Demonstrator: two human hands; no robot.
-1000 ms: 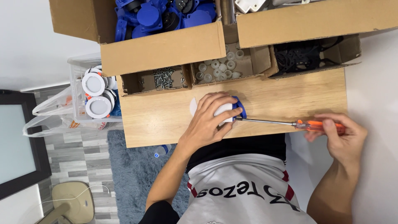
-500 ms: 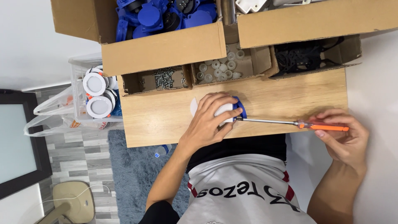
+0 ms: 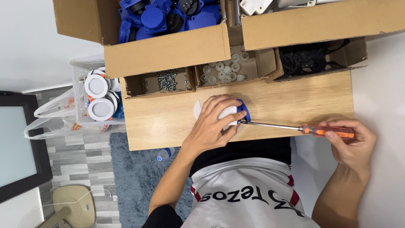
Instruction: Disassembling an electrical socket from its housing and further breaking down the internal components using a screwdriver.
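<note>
2 hands [image 3: 211,124]: round white-blue fitting [image 3: 236,113], orange-handled screwdriver [image 3: 295,127].

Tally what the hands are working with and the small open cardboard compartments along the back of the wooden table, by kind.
White-and-blue part under left hand: 1
Orange-handled screwdriver in right hand: 1
Small cardboard compartments: 3 (screws, white rings, black parts)
Total: 5

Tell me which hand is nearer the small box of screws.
Left. The left hand grips the white and blue part just below the box of screws; the right hand holds the screwdriver handle far to the right.
</note>
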